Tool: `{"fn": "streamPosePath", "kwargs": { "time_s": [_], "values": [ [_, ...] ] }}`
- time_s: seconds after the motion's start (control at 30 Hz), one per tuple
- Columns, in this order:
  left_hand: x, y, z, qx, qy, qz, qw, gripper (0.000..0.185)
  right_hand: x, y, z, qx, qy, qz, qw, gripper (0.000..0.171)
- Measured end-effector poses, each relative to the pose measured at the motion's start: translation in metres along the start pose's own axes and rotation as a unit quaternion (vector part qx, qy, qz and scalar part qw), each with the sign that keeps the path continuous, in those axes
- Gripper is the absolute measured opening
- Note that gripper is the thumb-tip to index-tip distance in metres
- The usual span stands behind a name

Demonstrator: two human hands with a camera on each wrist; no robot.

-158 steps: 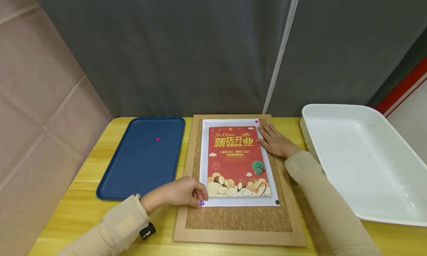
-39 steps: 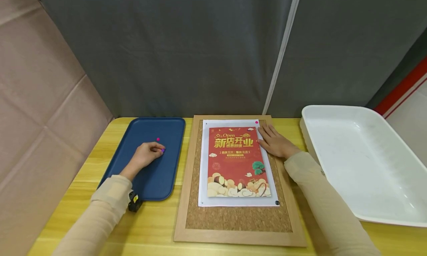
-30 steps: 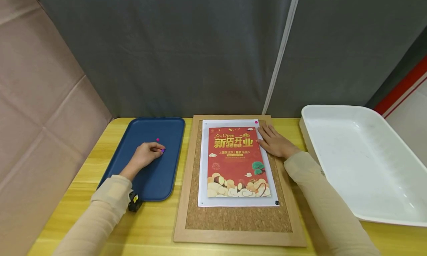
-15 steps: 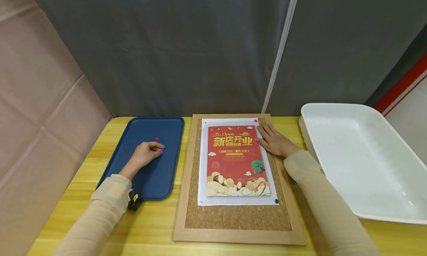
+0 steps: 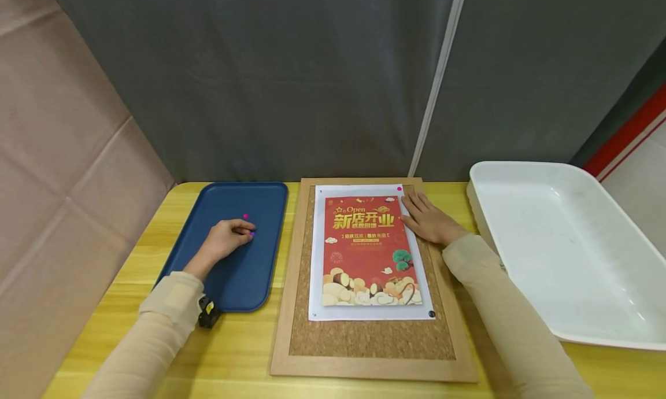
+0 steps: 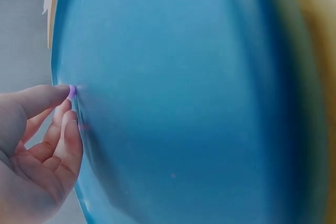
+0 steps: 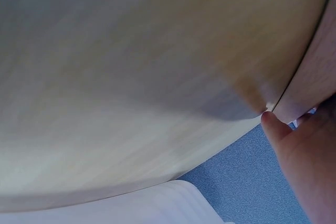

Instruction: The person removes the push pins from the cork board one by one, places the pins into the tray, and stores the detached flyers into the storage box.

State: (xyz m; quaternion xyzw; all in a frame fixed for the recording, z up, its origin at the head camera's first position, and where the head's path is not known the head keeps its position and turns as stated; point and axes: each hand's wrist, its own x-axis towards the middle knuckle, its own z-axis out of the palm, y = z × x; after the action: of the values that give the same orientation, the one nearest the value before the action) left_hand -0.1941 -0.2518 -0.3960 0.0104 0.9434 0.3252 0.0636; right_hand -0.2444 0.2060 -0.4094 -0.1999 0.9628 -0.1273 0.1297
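Over the blue tray (image 5: 218,289), my left hand (image 5: 225,240) pinches a small purple pushpin (image 5: 252,234), which sits at the thumb tip in the left wrist view. Just beyond the fingers, a pink pushpin (image 5: 245,216) lies on the tray. My right hand (image 5: 429,220) rests flat with its fingers stretched on the right side of the corkboard (image 5: 369,341), fingertips at the poster's edge. The red poster (image 5: 364,260) has a white border. A pink pushpin (image 5: 399,188) marks its top right corner and a black pushpin (image 5: 432,314) its bottom right corner.
A large white plastic basin (image 5: 572,243) stands right of the board on the yellow wood-grain table (image 5: 239,353). Grey curtain (image 5: 291,81) closes off the back, and pinkish cloth (image 5: 67,185) hangs at the left.
My left hand has carried the purple pushpin from the poster's bottom left corner to the tray, and over the last second stays nearly still there. My right hand has kept its place.
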Motion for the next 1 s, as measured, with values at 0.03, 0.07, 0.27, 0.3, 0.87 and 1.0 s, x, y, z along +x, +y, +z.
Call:
{"fn": "streamPosePath", "kwargs": {
  "time_s": [0.03, 0.07, 0.27, 0.3, 0.87, 1.0],
  "values": [
    [0.000, 0.000, -0.001, 0.000, 0.002, 0.000, 1.0000, 0.028, 0.000, 0.000, 0.000, -0.001, 0.000, 0.001, 1.000, 0.069],
    [0.000, 0.001, -0.001, -0.002, 0.003, -0.001, 1.0000, 0.029, 0.000, 0.000, 0.000, -0.002, 0.000, 0.001, 1.000, 0.069],
    [-0.001, 0.010, 0.000, -0.009, 0.015, 0.007, 0.9998, 0.030, 0.001, 0.000, 0.001, 0.001, -0.001, 0.000, 1.000, 0.068],
    [-0.001, 0.013, 0.000, -0.010, 0.017, 0.010, 0.9997, 0.030, 0.000, 0.000, 0.001, 0.001, 0.000, 0.000, 1.000, 0.068],
    [0.021, 0.075, 0.038, 0.035, 0.060, 0.073, 0.9949, 0.041, -0.002, -0.002, -0.002, 0.001, -0.009, 0.004, 1.000, 0.070],
    [0.030, 0.086, 0.050, 0.076, 0.057, 0.086, 0.9918, 0.043, -0.002, -0.002, -0.002, 0.001, -0.009, 0.004, 1.000, 0.070]
  ]
}}
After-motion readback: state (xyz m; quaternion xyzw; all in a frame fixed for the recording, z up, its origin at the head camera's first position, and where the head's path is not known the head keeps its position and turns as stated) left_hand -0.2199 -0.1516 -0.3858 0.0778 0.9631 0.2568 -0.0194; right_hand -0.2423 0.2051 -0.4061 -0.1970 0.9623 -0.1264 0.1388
